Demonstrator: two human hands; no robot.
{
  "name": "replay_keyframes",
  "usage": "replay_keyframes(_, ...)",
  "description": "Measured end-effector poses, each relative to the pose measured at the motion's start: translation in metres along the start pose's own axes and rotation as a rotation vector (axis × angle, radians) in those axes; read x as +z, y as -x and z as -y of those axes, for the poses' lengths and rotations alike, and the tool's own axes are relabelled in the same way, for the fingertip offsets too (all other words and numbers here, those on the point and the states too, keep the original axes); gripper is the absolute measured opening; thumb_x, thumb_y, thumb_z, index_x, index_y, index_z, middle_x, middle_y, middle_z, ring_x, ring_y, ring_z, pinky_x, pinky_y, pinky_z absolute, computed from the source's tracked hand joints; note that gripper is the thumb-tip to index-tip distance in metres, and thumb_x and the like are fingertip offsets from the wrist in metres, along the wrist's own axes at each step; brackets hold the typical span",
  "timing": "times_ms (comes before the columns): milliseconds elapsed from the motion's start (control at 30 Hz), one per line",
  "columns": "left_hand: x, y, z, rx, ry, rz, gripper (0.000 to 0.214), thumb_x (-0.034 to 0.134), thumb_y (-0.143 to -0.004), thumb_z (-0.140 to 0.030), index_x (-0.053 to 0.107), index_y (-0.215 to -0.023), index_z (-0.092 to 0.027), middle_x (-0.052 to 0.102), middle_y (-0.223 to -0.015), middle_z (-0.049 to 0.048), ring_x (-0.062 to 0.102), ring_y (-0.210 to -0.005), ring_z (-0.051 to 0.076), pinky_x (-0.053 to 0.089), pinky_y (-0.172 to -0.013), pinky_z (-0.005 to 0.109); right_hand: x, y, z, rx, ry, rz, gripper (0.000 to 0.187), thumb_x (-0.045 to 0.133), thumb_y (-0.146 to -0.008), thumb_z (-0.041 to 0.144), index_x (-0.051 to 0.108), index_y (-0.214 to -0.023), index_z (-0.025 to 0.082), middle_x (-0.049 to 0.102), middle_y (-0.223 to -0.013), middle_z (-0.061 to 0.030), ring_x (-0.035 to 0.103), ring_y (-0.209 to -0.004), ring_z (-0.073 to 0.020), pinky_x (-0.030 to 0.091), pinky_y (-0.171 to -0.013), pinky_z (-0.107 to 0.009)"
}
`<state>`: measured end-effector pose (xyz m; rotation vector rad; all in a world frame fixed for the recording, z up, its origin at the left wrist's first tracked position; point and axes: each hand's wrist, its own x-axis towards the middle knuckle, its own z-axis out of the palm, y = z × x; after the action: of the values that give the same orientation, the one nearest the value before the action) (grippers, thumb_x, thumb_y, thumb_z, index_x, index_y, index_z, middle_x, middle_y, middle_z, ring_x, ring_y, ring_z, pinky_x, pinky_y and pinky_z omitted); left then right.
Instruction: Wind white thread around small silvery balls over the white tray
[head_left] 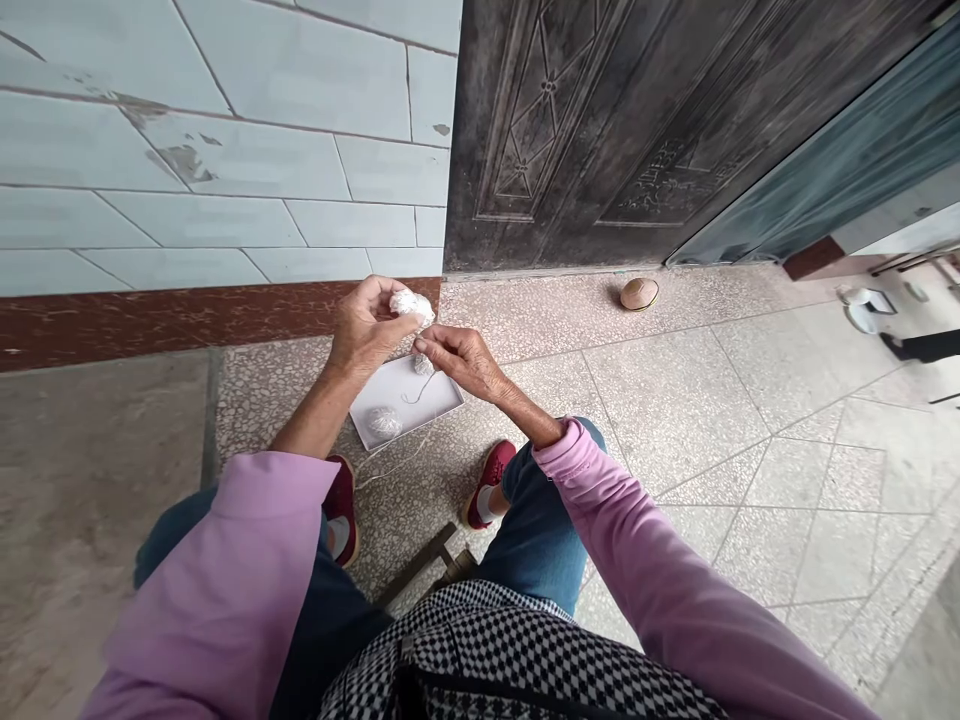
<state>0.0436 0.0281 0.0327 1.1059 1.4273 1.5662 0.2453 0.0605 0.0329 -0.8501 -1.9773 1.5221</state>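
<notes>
My left hand (367, 325) is closed around a small ball of white yarn (411, 305), held up above the floor. Close beside it, my right hand (465, 358) pinches a thin strand of the yarn between thumb and fingers. Below them a shallow white box (420, 410) lies on the speckled floor. One ball of white yarn (385, 422) sits in its near left part. A second ball (424, 364) is in the box just under my right hand, which partly hides it. Loose yarn (397, 462) trails over the box's near edge towards my left shoe.
My red shoes (495, 478) stand on both sides of the box's near end. A wooden stool part (420, 565) shows between my legs. Ahead are a tiled wall (262, 150) and a dark carved door (585, 130). A round tan object (639, 293) lies by the door.
</notes>
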Motion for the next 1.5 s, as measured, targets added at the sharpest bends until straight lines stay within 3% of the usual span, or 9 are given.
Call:
replay_keyframes(133, -0.007, 0.008, -0.007, -0.060, -0.053, 0.156, 0.038, 0.105, -0.071, -0.036, 0.083, -0.099, -0.023, 0.082, -0.095, 0.0048, 0.076, -0.088, 0.025, 0.063, -0.076, 0.035, -0.016, -0.003, 0.006, -0.031, -0.015, -0.125, 0.059, 0.093, -0.121, 0.073, 0.074, -0.091, 0.026, 0.053, -0.078, 0.0001, 0.055, -0.082, -0.0234, 0.047, -0.076, -0.038)
replay_keyframes(233, -0.006, 0.019, -0.016, -0.122, 0.044, 0.330, 0.042, 0.108, -0.081, -0.050, 0.089, -0.106, -0.023, 0.083, -0.098, 0.0072, 0.078, -0.089, 0.026, 0.067, -0.077, 0.036, -0.027, -0.005, 0.010, -0.052, -0.023, -0.214, 0.063, 0.093, -0.118, 0.077, 0.069, -0.087, 0.028, 0.050, -0.079, -0.0010, 0.054, -0.082, -0.0252, 0.050, -0.074, -0.038)
replay_keyframes(333, -0.001, 0.026, -0.021, -0.176, 0.162, 0.414, 0.049, 0.112, -0.085, -0.057, 0.090, -0.110, -0.021, 0.085, -0.103, 0.0101, 0.082, -0.094, 0.029, 0.072, -0.081, 0.039, -0.031, -0.006, 0.010, -0.023, -0.019, -0.265, 0.066, 0.094, -0.114, 0.082, 0.066, -0.086, 0.030, 0.047, -0.078, -0.0013, 0.054, -0.081, -0.0264, 0.051, -0.072, -0.039)
replay_keyframes(533, 0.007, 0.020, -0.011, -0.205, 0.282, 0.344, 0.058, 0.122, -0.071, -0.049, 0.084, -0.107, -0.025, 0.085, -0.106, 0.0114, 0.086, -0.097, 0.033, 0.073, -0.077, 0.042, -0.028, -0.009, 0.003, 0.055, -0.101, -0.299, 0.064, 0.097, -0.113, 0.080, 0.067, -0.090, 0.029, 0.050, -0.078, -0.0007, 0.057, -0.081, -0.0257, 0.051, -0.068, -0.036)
replay_keyframes(767, 0.017, 0.019, -0.008, -0.238, 0.348, 0.260, 0.057, 0.118, -0.067, -0.039, 0.075, -0.102, -0.023, 0.082, -0.102, 0.0076, 0.082, -0.093, 0.026, 0.075, -0.084, 0.040, -0.026, -0.013, -0.002, 0.080, -0.175, -0.306, 0.063, 0.093, -0.120, 0.074, 0.062, -0.090, 0.029, 0.047, -0.076, 0.0016, 0.047, -0.078, -0.0221, 0.043, -0.068, -0.037)
replay_keyframes(1000, 0.016, 0.021, -0.010, -0.270, 0.383, 0.297, 0.059, 0.119, -0.073, -0.040, 0.087, -0.120, -0.023, 0.086, -0.114, 0.0117, 0.082, -0.095, 0.028, 0.073, -0.073, 0.037, -0.031, -0.014, -0.005, 0.057, -0.075, -0.349, 0.057, 0.096, -0.120, 0.068, 0.066, -0.090, 0.029, 0.050, -0.080, 0.0012, 0.051, -0.080, -0.0233, 0.047, -0.073, -0.038)
replay_keyframes(1133, 0.013, 0.024, -0.011, -0.230, 0.393, 0.300, 0.066, 0.116, -0.074, -0.039, 0.090, -0.132, -0.021, 0.087, -0.121, 0.0127, 0.083, -0.101, 0.028, 0.073, -0.077, 0.037, -0.029, -0.015, -0.008, 0.007, -0.051, -0.328, 0.050, 0.091, -0.126, 0.057, 0.068, -0.093, 0.028, 0.051, -0.078, 0.0025, 0.047, -0.079, -0.0204, 0.046, -0.075, -0.037)
replay_keyframes(1333, 0.008, 0.027, -0.012, -0.271, 0.402, 0.187, 0.062, 0.121, -0.063, -0.032, 0.092, -0.115, -0.018, 0.088, -0.113, 0.0111, 0.081, -0.101, 0.026, 0.070, -0.083, 0.034, -0.026, -0.020, -0.020, -0.062, -0.080, -0.333, 0.064, 0.092, -0.117, 0.083, 0.066, -0.091, 0.030, 0.049, -0.073, 0.0032, 0.045, -0.070, -0.0214, 0.047, -0.066, -0.038)
replay_keyframes(1500, 0.008, 0.028, -0.013, -0.275, 0.411, 0.216, 0.055, 0.123, -0.068, -0.038, 0.098, -0.112, -0.017, 0.088, -0.114, 0.0126, 0.079, -0.100, 0.025, 0.068, -0.083, 0.034, -0.034, -0.022, -0.027, -0.093, -0.052, -0.366, 0.065, 0.089, -0.117, 0.086, 0.066, -0.092, 0.031, 0.049, -0.073, 0.0024, 0.047, -0.068, -0.0222, 0.051, -0.066, -0.038)
